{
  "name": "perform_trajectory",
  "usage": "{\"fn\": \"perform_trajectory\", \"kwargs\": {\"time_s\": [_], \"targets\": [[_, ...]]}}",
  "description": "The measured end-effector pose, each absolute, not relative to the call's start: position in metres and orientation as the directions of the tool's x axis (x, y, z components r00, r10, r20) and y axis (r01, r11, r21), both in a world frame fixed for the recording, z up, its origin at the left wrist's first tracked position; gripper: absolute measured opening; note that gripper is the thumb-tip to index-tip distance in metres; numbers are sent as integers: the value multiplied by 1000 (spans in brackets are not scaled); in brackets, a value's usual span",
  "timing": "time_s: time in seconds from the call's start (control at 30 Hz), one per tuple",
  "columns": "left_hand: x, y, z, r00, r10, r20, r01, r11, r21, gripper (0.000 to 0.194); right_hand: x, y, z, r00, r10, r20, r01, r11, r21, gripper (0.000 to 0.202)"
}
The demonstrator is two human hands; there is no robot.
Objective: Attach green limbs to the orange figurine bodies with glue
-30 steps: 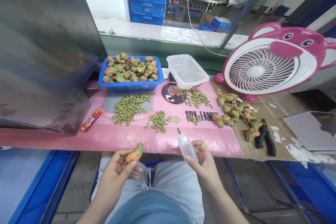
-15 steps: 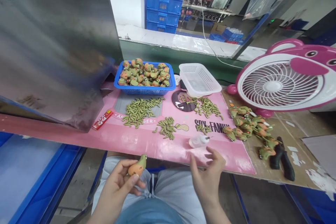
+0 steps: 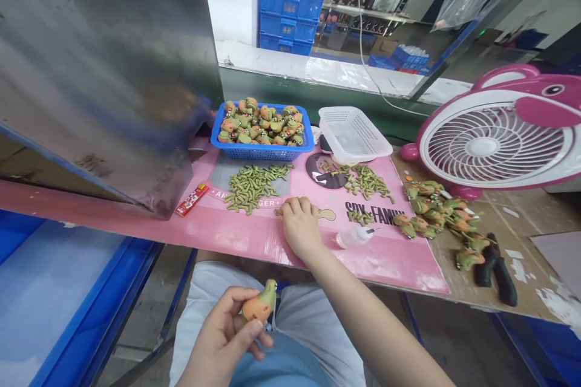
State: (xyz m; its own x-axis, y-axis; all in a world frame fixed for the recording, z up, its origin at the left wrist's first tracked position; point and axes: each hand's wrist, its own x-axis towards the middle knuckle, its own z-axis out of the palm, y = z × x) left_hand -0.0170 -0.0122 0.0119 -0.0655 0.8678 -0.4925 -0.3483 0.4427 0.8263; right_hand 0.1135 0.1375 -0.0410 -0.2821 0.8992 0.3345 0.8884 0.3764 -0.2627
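Above my lap, my left hand (image 3: 231, 335) is closed around a small orange-and-green figurine (image 3: 259, 307), its green end pointing up and to the right. My right hand (image 3: 300, 227) reaches across the pink mat, fingers curled down over a small pile of green pieces that it mostly covers. What its fingertips grip is hidden. Just behind it lies a larger heap of small green stick-like pieces (image 3: 256, 186). Right of my wrist a clear bottle with a thin needle tip (image 3: 353, 237) lies on its side.
A blue basket (image 3: 267, 151) full of figurines stands at the back, beside a white basket (image 3: 354, 133). More green pieces (image 3: 363, 181) lie before it. Figurines (image 3: 426, 208), black-handled pliers (image 3: 497, 272) and a pink fan (image 3: 490, 139) occupy the right. A metal housing (image 3: 113, 72) rises on the left.
My right hand has moved left and forward, from near the bottle to the small pile of green pieces. My left hand still holds the figurine. The whole view has shifted slightly.
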Motion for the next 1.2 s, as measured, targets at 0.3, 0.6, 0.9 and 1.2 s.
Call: {"fn": "perform_trajectory", "kwargs": {"time_s": [0.3,0.6,0.9,1.2], "targets": [[-21,-9,9,21,897,-442,-313,426,849,33,135,81,-4,-279,920,275,671,392,-629,10],[-18,-6,8,210,894,-396,-225,438,870,24,156,31,32,-391,885,-252,45,-255,-966,11],[-15,-5,9,302,857,-416,-216,487,846,22,159,35,31,-453,772,-445,-43,-518,-854,31],[-12,-5,10,281,841,-463,-163,517,840,22,154,34,29,-417,776,-473,-47,-539,-841,32]]}}
